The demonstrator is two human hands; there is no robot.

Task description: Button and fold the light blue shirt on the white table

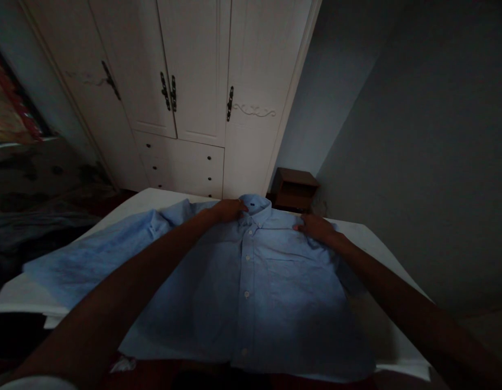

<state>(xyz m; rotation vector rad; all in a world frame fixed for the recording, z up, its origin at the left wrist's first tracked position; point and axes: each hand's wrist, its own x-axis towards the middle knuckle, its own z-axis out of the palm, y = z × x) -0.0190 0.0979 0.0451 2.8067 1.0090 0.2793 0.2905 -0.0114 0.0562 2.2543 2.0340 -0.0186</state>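
A light blue button-up shirt (251,281) lies face up and buttoned on a white table (393,330), collar away from me. My left hand (229,209) rests flat on the shirt just left of the collar, fingers laid out. My right hand (316,227) presses flat on the shirt's right shoulder, fingers spread. The left sleeve (92,254) stretches out toward the table's left edge. A chest pocket (294,281) shows on the right side of the button row.
A white wardrobe (194,92) with dark handles and drawers stands behind the table. A brown wooden nightstand (294,189) sits at its right by a grey wall. Dark bedding (39,216) lies to the left. The room is dim.
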